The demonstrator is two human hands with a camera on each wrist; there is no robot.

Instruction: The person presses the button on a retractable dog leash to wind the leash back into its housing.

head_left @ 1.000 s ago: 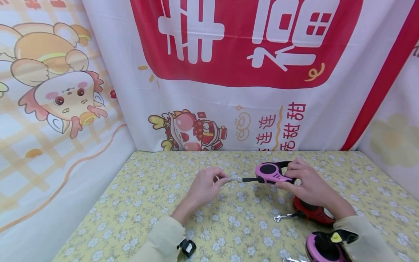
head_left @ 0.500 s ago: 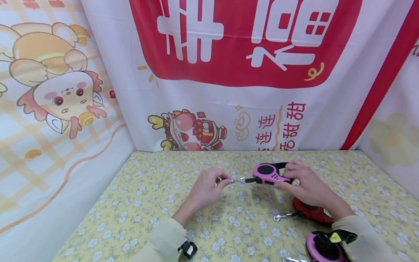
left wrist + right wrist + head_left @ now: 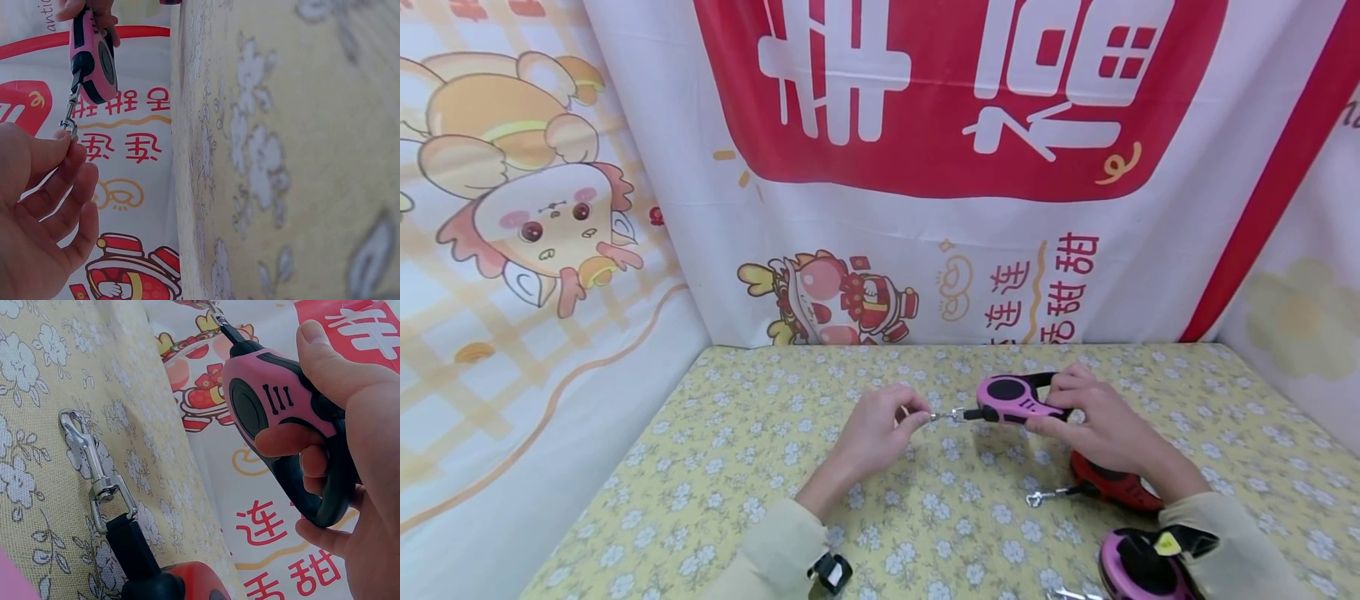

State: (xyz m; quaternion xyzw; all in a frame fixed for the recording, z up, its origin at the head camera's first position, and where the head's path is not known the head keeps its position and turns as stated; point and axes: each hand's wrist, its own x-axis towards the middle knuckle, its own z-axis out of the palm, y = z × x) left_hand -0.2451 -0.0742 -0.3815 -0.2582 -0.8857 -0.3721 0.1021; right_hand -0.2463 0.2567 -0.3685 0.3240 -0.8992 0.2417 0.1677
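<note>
My right hand (image 3: 1101, 417) grips the black loop handle of a pink and black retractable dog leash (image 3: 1011, 398), held above the table; in the right wrist view the fingers pass through the handle of this leash (image 3: 275, 394). Between the thumb and index finger of my left hand (image 3: 876, 425) is the end of its metal snap hook (image 3: 949, 414). The left wrist view shows the hook (image 3: 70, 115) at the fingertips, the other fingers loosely bent. Below my right forearm lies a red and black retractable leash (image 3: 1116, 483), its silver snap hook (image 3: 94, 456) resting on the cloth.
A second pink leash (image 3: 1142, 567) lies at the near right, partly hidden by the right sleeve and its wrist strap. The table wears a yellow floral cloth (image 3: 737, 467). Printed white curtains (image 3: 880, 225) stand behind and at the sides.
The held pink leash has shifted slightly left, and its hook a little right at the left fingertips. Both hands keep their hold. The leashes on the table stay put.
</note>
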